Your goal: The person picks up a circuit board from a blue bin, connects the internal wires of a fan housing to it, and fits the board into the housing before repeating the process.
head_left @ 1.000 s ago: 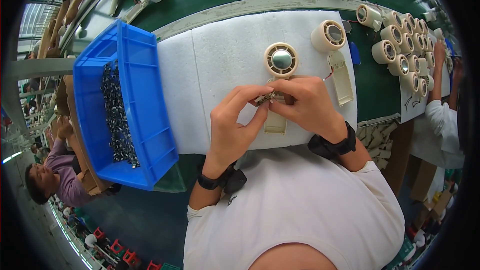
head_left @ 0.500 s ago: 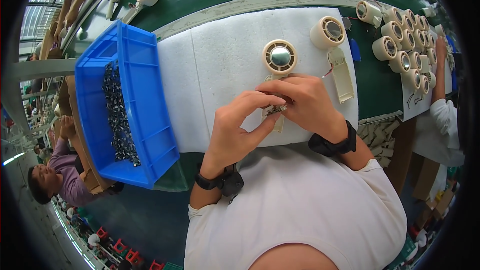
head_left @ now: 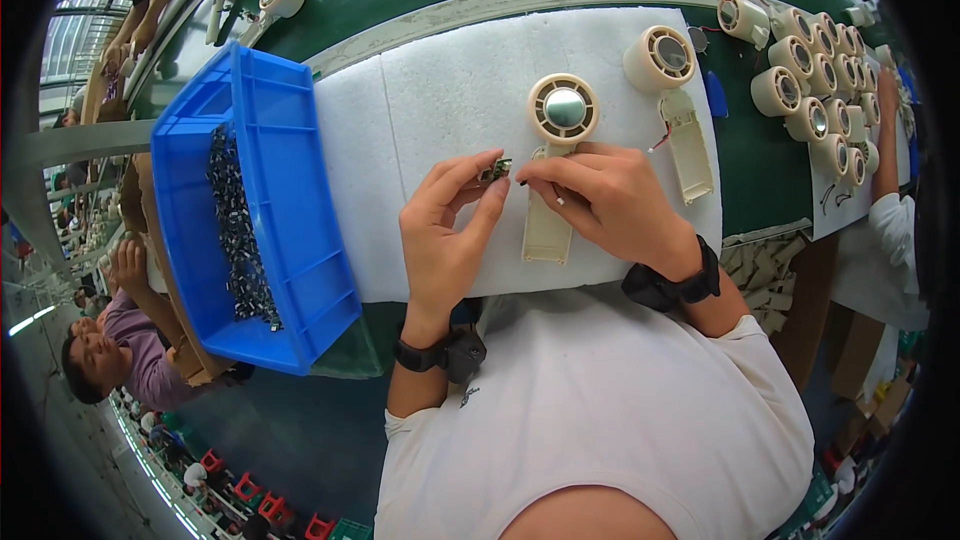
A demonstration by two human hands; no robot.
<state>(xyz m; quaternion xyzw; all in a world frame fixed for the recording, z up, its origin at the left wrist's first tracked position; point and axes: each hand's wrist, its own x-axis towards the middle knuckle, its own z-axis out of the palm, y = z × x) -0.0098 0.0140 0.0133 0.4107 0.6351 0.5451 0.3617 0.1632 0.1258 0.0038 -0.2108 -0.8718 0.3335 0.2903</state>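
A small green circuit board (head_left: pixel 495 171) is pinched between the thumb and fingers of my left hand (head_left: pixel 446 220). My right hand (head_left: pixel 622 195) is closed beside it, its fingertips on a thin dark wire end (head_left: pixel 522 182). A small white plug (head_left: pixel 560 201) shows under these fingers; most of the wire is hidden. Below my right hand lies a cream handheld fan with a round silver-centred head (head_left: pixel 564 110). Its open handle shell (head_left: pixel 547 232) points toward me, partly covered by my fingers. The board and my right fingertips are slightly apart.
A blue bin (head_left: pixel 285 190) of small dark parts stands left of the white foam sheet (head_left: pixel 365 180). Another fan head (head_left: pixel 660 58) with an open handle (head_left: pixel 688 150) lies at the right. Several fans (head_left: pixel 790 57) stand farther right, near another person's arm (head_left: pixel 885 140).
My hands have drawn apart. My left hand has moved left and up with the circuit board, uncovering the fan's handle shell. My right hand has stayed close to the fan.
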